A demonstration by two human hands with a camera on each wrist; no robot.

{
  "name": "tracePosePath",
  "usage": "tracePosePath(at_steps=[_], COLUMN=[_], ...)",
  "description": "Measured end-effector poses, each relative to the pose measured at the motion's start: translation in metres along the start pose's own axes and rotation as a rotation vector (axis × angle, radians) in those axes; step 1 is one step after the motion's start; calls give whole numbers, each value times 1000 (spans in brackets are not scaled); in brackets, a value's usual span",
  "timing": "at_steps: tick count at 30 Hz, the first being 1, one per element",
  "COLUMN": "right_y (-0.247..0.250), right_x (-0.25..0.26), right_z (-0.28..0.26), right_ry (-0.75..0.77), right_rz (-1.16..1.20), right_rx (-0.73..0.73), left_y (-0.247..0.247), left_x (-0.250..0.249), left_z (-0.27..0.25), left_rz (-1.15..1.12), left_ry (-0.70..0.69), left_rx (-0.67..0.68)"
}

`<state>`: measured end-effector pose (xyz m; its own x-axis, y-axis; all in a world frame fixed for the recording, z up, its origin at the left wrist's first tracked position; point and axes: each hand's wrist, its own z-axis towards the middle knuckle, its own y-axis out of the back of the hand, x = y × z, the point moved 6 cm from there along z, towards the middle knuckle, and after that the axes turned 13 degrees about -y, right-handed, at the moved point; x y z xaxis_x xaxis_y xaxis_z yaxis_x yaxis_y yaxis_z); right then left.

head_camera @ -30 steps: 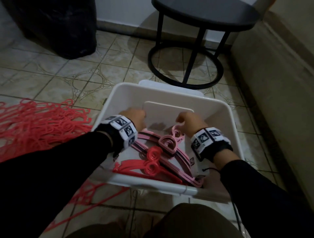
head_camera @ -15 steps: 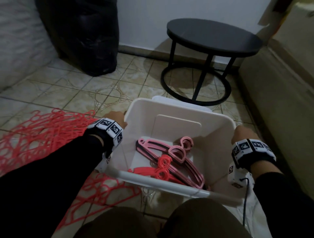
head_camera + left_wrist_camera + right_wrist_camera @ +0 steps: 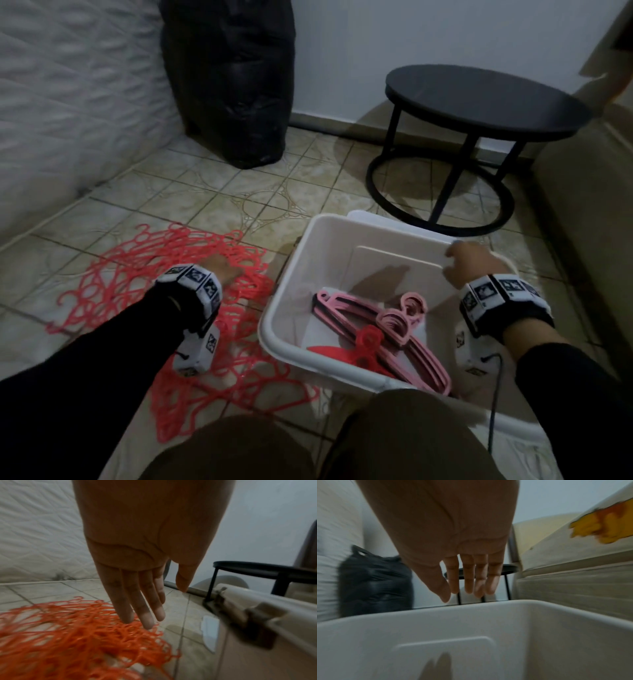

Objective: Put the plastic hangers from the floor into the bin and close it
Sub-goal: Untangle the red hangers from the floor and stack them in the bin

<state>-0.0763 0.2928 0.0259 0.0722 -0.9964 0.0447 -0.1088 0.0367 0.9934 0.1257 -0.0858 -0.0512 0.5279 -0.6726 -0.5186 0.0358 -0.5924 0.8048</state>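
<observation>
The red hangers (image 3: pixel 164 281) lie in a loose tangle spread flat on the tiled floor (image 3: pixel 212 192), just left of the bin (image 3: pixel 294 274) and directly beneath the left hand (image 3: pixel 222 270), which is far nearer to them than the right. No single long axis can be made out in the heap; hooks and bars are seen crossing every way, thin, bright and probably light. A few pink hangers (image 3: pixel 380 329) and a red one are already laid slantwise in the bin. The left hand is held flat with its fingers (image 3: pixel 145 615) straight, hovering at the top of the pile, nothing grasped. The right hand (image 3: pixel 469 263) is poised at the bin's far right rim, fingers loosely extended, nothing gripped. A lid cannot be identified with certainty
</observation>
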Motion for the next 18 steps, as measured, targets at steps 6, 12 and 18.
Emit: tracePosePath(at_steps=[6,12,18], right_y=[6,-36,-110], right_x=[159,296,378], right_z=[-40,-85,-118], right_ry=[468,730,820], right_rz=[140,55,-155], right_rx=[32,160,392], left_y=[-46,-111,-81], left_x=[72,128,178], left_z=[-40,-58,-62], left_rz=[383,359,189], left_ry=[2,-41,350], left_rx=[257,206,-412])
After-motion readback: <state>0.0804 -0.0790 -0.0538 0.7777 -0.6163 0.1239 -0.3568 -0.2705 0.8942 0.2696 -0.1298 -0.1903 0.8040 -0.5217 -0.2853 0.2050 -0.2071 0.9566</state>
